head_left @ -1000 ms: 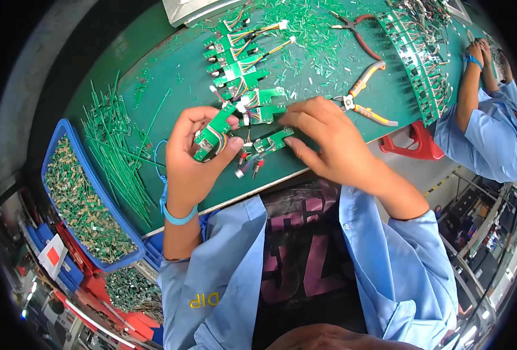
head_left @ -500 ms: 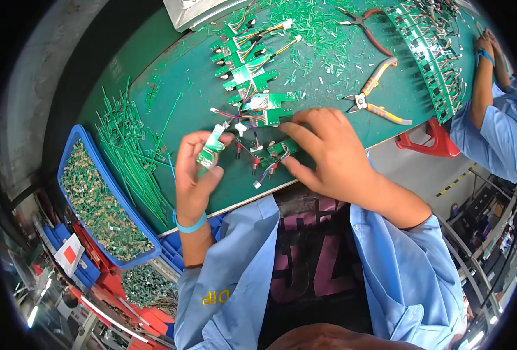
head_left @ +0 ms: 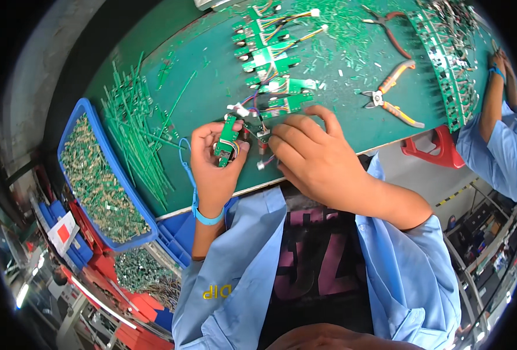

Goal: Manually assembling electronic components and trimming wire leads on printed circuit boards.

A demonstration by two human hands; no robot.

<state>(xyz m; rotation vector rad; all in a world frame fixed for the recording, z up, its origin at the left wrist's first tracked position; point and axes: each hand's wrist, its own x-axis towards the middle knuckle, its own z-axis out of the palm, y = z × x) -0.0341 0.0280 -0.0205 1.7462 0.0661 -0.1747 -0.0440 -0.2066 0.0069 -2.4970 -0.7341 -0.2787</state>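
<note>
My left hand point(head_left: 215, 166) is closed around the edges of a small green circuit board point(head_left: 226, 140) with thin coloured wires, held tilted above the near edge of the bench. Close on its right, my right hand point(head_left: 314, 157) curls its fingers down over another circuit board, which they hide. A wire with a white connector point(head_left: 262, 165) pokes out from under those fingers. Between the hands sit small red-and-metal parts point(head_left: 263, 137), partly covered. Just beyond them, a column of green boards point(head_left: 270, 58) with wire leads runs away from me.
Orange-handled cutters point(head_left: 377, 98) and red-handled pliers point(head_left: 381, 20) lie to the right, near scattered green scraps point(head_left: 346, 29). A row of wired boards point(head_left: 445, 70) stands beyond, near another person's arm point(head_left: 493, 87). Long green strips point(head_left: 133, 128) and a blue bin point(head_left: 115, 181) are left.
My right hand has moved left, closer to my left hand, and now covers the board it was gripping. The board in my left hand has turned more upright. The whole view has shifted slightly.
</note>
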